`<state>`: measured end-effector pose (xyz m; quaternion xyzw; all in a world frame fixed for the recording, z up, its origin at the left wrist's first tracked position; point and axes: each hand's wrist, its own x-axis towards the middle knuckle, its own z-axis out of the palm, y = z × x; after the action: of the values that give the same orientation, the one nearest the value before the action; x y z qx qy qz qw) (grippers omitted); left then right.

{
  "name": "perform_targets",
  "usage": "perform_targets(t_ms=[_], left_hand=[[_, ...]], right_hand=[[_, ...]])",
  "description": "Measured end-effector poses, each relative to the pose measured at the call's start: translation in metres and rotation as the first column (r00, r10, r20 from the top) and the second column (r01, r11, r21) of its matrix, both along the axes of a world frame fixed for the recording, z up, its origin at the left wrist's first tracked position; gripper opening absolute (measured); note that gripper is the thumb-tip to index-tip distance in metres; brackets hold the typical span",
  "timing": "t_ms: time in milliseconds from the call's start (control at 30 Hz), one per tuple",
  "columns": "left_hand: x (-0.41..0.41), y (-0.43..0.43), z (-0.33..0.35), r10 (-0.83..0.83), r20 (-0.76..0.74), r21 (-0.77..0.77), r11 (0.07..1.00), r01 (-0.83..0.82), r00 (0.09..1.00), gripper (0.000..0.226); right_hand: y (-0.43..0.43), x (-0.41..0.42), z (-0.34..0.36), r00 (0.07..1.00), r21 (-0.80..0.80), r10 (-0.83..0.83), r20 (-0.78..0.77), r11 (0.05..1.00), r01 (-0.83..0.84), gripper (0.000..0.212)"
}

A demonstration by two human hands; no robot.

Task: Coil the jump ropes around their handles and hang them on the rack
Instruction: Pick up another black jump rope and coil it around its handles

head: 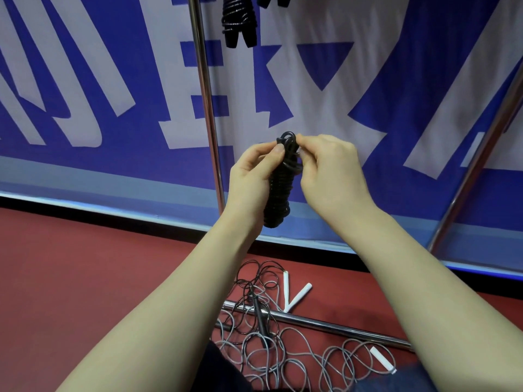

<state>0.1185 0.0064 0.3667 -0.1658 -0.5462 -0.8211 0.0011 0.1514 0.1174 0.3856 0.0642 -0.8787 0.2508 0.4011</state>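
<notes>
A black jump rope [278, 199] is wound tightly around its handles and held upright in front of me. My left hand [252, 176] grips the upper part of the bundle, thumb on top. My right hand [328, 171] pinches the rope loop at the bundle's top end. A coiled black jump rope [239, 21] hangs from the rack at the top of the view. On the floor lies a tangle of loose ropes [271, 335], grey and black, with white handles [297, 297] and a black handle [260, 315].
The rack's chrome upright [206, 103] stands just left of my hands, a slanted chrome leg [481, 154] at the right, and a chrome base bar [325, 325] lies across the red floor. A blue and white banner [85, 80] hangs behind.
</notes>
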Motion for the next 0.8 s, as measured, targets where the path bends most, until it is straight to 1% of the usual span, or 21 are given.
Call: perform_targets(t_ms=[67,133,167,300,367,533,633,733,800], left_hand=[[0.000,-0.001,-0.002,0.003,-0.021,-0.031,1.000,-0.004,1.000,0.011],[-0.001,-0.002,-0.003,-0.009,-0.014,-0.023,1.000,0.009,1.000,0.011],[0.000,-0.002,-0.002,-0.008,-0.010,-0.026,1.000,0.008,1.000,0.011],[0.000,-0.002,-0.002,-0.025,0.019,-0.029,0.999,0.026,0.999,0.017],[0.000,-0.003,-0.003,-0.038,0.030,-0.044,0.998,0.039,0.999,0.018],[-0.001,-0.004,-0.004,-0.041,0.037,-0.087,0.995,0.044,0.998,0.019],[-0.002,-0.003,-0.005,-0.063,0.042,-0.049,0.997,0.065,0.997,0.020],[-0.002,-0.002,-0.005,-0.055,0.035,-0.034,0.998,0.056,0.998,0.019],[-0.001,-0.002,-0.004,-0.029,0.010,-0.074,0.997,0.030,1.000,0.022]], right_hand=[[0.001,0.002,0.002,0.999,-0.085,0.045,0.014,0.995,-0.043,0.027],[0.005,0.003,0.003,0.994,-0.203,0.106,0.033,0.974,-0.098,0.028],[0.007,0.003,0.003,0.990,-0.236,0.129,0.054,0.965,-0.113,0.028],[0.011,0.002,0.001,0.981,-0.252,0.156,0.116,0.960,-0.123,0.016],[0.013,0.002,0.001,0.976,-0.275,0.171,0.132,0.953,-0.129,0.017],[0.025,0.003,-0.002,0.927,-0.404,0.313,0.206,0.890,-0.210,0.016],[0.023,0.006,0.001,0.936,-0.361,0.302,0.183,0.906,-0.222,0.016],[0.016,0.009,0.005,0.956,-0.214,0.228,0.185,0.959,-0.188,0.020],[0.013,0.013,0.005,0.960,-0.122,0.179,0.215,0.980,-0.155,0.029]])
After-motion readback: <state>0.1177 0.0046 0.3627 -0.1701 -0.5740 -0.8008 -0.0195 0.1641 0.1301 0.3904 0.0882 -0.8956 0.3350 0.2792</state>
